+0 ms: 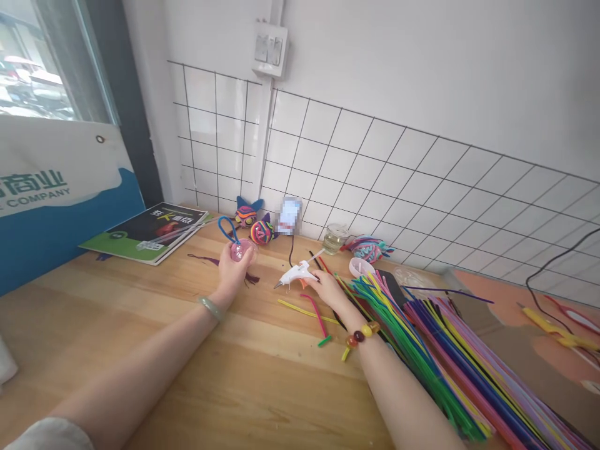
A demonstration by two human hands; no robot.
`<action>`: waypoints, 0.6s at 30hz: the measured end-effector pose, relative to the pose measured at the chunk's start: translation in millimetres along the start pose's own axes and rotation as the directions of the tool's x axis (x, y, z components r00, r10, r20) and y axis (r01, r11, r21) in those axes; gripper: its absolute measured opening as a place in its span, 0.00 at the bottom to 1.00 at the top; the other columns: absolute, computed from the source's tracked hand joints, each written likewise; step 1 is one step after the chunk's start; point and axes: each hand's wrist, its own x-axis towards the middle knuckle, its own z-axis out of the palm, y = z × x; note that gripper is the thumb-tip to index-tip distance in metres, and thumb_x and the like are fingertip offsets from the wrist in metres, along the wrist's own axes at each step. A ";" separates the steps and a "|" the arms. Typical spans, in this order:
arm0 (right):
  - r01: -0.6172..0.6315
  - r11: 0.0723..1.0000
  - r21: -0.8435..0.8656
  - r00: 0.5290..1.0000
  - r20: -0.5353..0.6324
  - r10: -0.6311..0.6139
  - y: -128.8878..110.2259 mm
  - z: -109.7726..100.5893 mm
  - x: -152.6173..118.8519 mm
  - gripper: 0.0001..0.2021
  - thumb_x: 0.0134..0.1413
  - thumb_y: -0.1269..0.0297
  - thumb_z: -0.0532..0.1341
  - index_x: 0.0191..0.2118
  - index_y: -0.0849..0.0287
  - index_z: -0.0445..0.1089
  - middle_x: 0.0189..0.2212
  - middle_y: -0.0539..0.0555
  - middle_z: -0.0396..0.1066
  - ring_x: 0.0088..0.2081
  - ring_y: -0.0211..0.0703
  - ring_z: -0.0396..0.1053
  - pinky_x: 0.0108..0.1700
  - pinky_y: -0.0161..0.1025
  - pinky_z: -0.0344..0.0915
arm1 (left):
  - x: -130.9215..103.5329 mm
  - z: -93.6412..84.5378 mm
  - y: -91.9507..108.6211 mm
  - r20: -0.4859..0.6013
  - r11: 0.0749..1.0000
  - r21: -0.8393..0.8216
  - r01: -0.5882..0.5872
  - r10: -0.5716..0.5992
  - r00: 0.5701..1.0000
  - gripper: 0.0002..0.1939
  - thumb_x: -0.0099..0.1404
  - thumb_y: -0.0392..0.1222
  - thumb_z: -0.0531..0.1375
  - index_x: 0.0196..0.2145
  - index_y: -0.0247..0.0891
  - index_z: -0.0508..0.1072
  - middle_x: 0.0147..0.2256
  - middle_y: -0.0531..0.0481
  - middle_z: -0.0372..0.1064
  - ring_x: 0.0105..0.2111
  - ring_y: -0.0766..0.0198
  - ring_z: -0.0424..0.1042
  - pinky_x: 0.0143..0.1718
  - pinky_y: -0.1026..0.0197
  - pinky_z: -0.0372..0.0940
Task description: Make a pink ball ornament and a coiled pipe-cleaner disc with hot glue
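My left hand (233,267) is closed round a clear pinkish ball (242,250), from which a blue loop (225,229) sticks up. My right hand (325,289) grips a white glue gun (297,273), its nozzle pointing left and down toward the tabletop. A gap separates the nozzle from the ball. Purple strands (206,258) lie beside and beneath my left hand. Near the glue gun are a yellow stem (304,310) and a pink stem (317,312) on the wooden table (197,387).
Bundles of coloured stems (422,350) cover the right side. Striped ornaments (261,231), a phone (289,215), a glass jar (335,239) and a small pink dish (360,267) stand along the back. Books (150,234) lie at left; yellow scissors (557,328) at far right.
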 end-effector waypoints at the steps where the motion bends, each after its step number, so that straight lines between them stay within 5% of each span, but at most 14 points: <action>1: 0.004 1.000 -0.002 1.000 -0.001 -0.004 -3.3 3.3 1.7 0.11 0.53 0.60 0.54 0.32 0.61 0.69 0.31 0.55 0.71 0.33 0.44 0.67 0.33 0.36 0.58 | 0.0 -0.3 0.6 -0.006 1.000 0.001 -0.001 0.001 1.000 0.25 0.49 0.51 0.60 0.43 0.36 0.65 0.40 0.44 0.68 0.40 0.56 0.68 0.43 0.56 0.61; 6: 0.037 0.999 0.012 0.999 -0.006 -0.037 -20.1 6.8 -8.6 0.12 0.57 0.61 0.51 0.42 0.61 0.64 0.40 0.59 0.69 0.42 0.45 0.66 0.42 0.38 0.58 | -0.9 -17.8 7.3 -0.015 1.000 0.003 -0.005 0.005 1.000 0.24 0.49 0.50 0.60 0.42 0.36 0.66 0.39 0.44 0.69 0.38 0.57 0.69 0.40 0.58 0.62; 12: 0.078 0.995 0.055 0.987 0.134 -0.085 -19.7 -6.5 -45.8 0.14 0.59 0.57 0.46 0.45 0.58 0.60 0.31 0.53 0.71 0.26 0.38 0.69 0.33 0.35 0.62 | -4.1 -52.9 9.2 -0.024 1.000 0.020 0.002 -0.002 1.000 0.22 0.50 0.52 0.60 0.40 0.37 0.67 0.38 0.46 0.69 0.37 0.57 0.69 0.38 0.59 0.63; 18: 0.112 0.993 0.021 0.987 0.114 -0.114 -15.8 -5.9 -36.4 0.13 0.59 0.59 0.48 0.42 0.59 0.64 0.47 0.58 0.64 0.50 0.45 0.60 0.50 0.40 0.55 | -11.8 -63.5 13.5 -0.012 1.000 0.030 0.008 -0.008 1.000 0.23 0.50 0.53 0.60 0.40 0.37 0.67 0.38 0.45 0.69 0.37 0.56 0.68 0.38 0.58 0.63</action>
